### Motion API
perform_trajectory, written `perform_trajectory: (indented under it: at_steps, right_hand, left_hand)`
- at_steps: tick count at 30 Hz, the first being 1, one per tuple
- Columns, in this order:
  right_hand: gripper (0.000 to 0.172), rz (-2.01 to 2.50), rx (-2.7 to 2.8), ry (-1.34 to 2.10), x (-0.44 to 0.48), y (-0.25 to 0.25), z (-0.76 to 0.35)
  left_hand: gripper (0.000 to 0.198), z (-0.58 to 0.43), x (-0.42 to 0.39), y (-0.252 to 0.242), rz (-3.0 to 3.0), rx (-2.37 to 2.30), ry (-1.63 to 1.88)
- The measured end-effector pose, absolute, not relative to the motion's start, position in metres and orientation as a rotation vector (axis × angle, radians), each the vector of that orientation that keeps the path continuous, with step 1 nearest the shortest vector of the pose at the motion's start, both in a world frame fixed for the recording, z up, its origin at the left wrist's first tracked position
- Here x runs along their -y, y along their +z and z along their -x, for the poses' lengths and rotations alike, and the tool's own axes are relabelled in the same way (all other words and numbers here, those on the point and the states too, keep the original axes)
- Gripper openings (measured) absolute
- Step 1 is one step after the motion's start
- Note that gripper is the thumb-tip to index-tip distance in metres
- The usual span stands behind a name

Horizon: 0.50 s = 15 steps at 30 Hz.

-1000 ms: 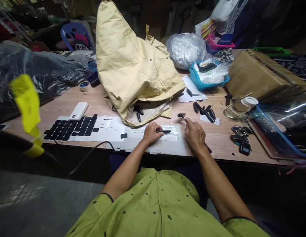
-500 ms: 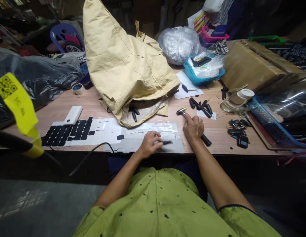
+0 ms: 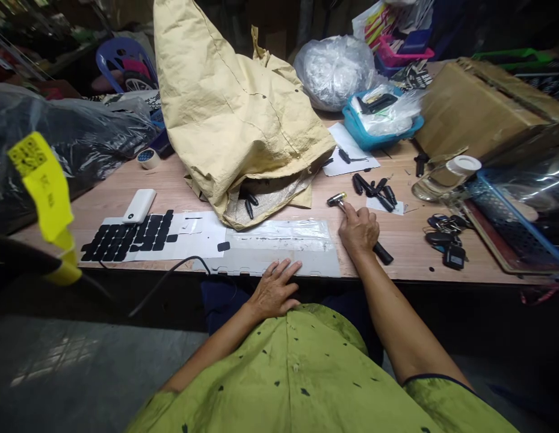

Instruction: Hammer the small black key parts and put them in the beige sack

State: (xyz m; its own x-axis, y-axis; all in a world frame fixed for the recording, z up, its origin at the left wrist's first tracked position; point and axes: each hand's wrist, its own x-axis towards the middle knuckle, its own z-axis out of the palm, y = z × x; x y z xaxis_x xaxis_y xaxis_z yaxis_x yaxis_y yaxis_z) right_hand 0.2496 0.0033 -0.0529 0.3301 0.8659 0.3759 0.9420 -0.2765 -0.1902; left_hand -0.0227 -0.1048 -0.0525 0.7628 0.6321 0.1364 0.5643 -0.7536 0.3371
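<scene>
Left hand (image 3: 275, 290): spread, at the near edge of the pale board (image 3: 279, 245); cannot tell if touching.
Right hand (image 3: 358, 230): curled round the hammer (image 3: 382, 253).
Hammer: slanted over the desk (image 3: 408, 246), just right of the board.
Black pieces (image 3: 375, 191): clustered right of the hammer's head.

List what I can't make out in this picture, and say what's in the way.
All in the head view:
- Under the left hand: whether anything lies there; its palm faces away and the hand's back covers it.
- The hammer: the middle of its handle, covered by the right hand.
- The cream bag: its deeper contents, hidden by its own folds.
- The yellow tag: its lettering, too small to read surely.
- The blue basket: its far right, cut off by the picture's edge.
</scene>
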Motion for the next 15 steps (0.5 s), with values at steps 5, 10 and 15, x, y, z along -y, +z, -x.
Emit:
perform_trajectory:
  at_steps: [5,10,15]
  right_hand:
    - [0.042,2.222,1.612,-0.288,-0.005,-0.055,-0.249]
    - [0.042,2.236,1.608,-0.287,-0.006,-0.054,-0.247]
    - [0.042,2.243,1.6,-0.262,-0.008,-0.052,-0.245]
  left_hand:
    - [0.029,0.024,0.076,-0.028,-2.391,-1.148,0.623]
    - [0.024,0.033,-0.016,-0.001,-2.003,-1.92,0.794]
    - [0.019,0.037,-0.077,0.004,-1.682,-2.285,0.51]
